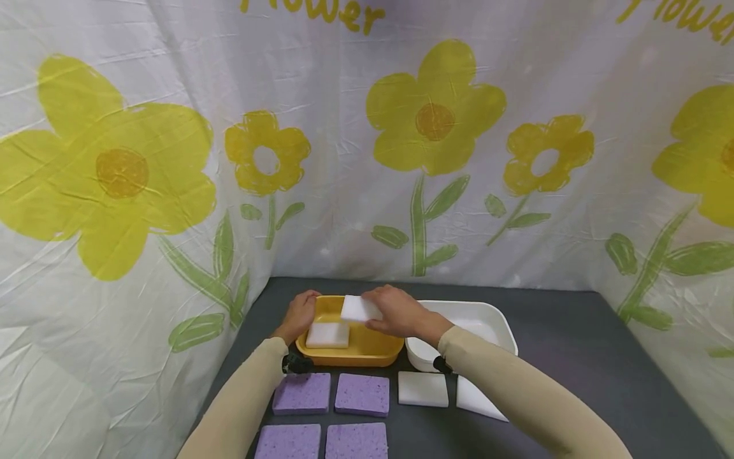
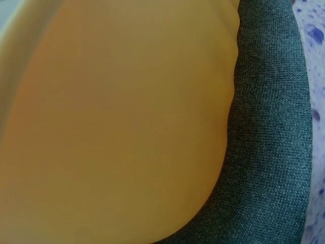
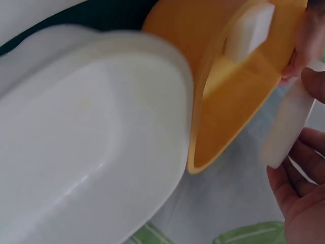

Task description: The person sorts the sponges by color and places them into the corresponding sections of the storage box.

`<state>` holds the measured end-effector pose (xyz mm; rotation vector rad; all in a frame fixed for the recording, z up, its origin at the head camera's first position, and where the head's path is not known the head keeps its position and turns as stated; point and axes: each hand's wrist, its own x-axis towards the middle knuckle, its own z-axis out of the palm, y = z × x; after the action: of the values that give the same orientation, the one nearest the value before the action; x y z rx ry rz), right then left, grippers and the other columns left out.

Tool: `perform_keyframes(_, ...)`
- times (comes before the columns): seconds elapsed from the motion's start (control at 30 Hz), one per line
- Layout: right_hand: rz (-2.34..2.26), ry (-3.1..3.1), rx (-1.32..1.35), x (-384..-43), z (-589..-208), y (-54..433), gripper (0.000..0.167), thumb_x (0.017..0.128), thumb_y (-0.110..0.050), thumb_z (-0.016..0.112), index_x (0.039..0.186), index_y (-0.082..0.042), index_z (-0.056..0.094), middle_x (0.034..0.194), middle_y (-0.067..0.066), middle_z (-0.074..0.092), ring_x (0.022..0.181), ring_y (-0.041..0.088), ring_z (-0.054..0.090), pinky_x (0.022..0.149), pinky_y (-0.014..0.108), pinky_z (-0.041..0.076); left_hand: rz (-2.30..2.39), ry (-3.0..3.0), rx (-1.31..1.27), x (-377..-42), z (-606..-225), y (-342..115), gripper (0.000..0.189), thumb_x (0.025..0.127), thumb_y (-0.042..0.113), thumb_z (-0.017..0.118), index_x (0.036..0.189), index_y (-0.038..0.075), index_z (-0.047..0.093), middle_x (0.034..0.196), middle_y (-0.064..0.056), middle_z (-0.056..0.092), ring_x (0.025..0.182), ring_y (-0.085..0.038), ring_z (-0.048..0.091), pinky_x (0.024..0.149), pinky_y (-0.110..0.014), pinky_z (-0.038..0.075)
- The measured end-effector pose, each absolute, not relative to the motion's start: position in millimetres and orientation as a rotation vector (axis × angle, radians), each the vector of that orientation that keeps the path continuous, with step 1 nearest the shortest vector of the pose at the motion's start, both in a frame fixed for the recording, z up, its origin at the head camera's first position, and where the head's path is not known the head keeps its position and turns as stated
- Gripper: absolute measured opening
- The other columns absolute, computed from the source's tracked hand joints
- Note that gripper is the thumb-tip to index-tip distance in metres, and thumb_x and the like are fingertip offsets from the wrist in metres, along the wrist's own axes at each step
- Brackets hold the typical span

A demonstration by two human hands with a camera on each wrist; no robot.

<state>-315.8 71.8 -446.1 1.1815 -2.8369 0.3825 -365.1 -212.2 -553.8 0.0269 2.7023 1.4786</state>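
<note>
White sheet walls [image 1: 338, 210] | yellow flowers [image 1: 436, 121], green stems [image 1: 418, 229] | dark grey tabletop [image 1: 573, 357]

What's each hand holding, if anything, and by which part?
Right hand: a white rectangular block, pinched by its right end in the head view. Left hand: at the left rim of the yellow rounded tray; whether it grips cannot be told.

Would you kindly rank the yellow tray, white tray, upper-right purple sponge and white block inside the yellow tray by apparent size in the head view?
1. Yellow tray, white tray (partly hidden): too alike to rank
2. Purple sponge
3. White block
</note>
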Motion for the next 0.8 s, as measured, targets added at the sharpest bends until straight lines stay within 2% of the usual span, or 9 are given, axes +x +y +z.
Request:
perform_keyframes(0.2, 0.407, -2.834, 1.183, -321, -456, 55, 0.054, 0.096, -0.026, 0.084, 0.141, -0.001, 0.068, 0.132, 0.014, 0.076, 0.118, 0.032, 0.071, 0.102, 0.045, 0.058, 1.477, 2.713, 0.017, -364, -553, -211, 0.044, 0.119, 0.021, 0.032, 0.141, 0.001, 0.064, 0.142, -0.023, 0.066, 0.124, -0.039, 0.064, 0.112, -0.06, 0.05)
perform_keyframes(0.5, 0.378, -2.832, 1.152, -326, -469, 36, 0.05, 0.094, -0.024, 0.084, 0.137, -0.001, 0.071, 0.126, 0.012, 0.079, 0.112, 0.028, 0.072, 0.106, 0.043, 0.055, 1.486, 2.728, 0.045, -364, -553, -211, 0.044, 0.117, 0.02, 0.032, 0.137, 0.001, 0.066, 0.135, -0.023, 0.069, 0.117, -0.037, 0.066, 0.104, -0.056, 0.054)
perform_keyframes(0.67, 0.42, -2.859, 1.151, -326, -476, 26, 0.047, 0.093, -0.024, 0.085, 0.133, -0.002, 0.073, 0.121, 0.01, 0.08, 0.105, 0.024, 0.072, 0.104, 0.042, 0.056, 1.467, 2.748, 0.057, -364, -551, -210, 0.046, 0.117, 0.02, 0.03, 0.138, 0.0, 0.065, 0.135, -0.024, 0.068, 0.119, -0.039, 0.066, 0.106, -0.059, 0.053)
perform_keyframes(0.8, 0.472, -2.84, 1.159, -343, -508, 18, 0.044, 0.09, -0.028, 0.086, 0.127, -0.007, 0.075, 0.111, 0.003, 0.08, 0.095, 0.016, 0.07, 0.096, 0.039, 0.058, 1.468, 2.728, 0.036, -363, -552, -210, 0.045, 0.118, 0.02, 0.031, 0.14, 0.0, 0.064, 0.139, -0.024, 0.067, 0.124, -0.04, 0.065, 0.11, -0.06, 0.051)
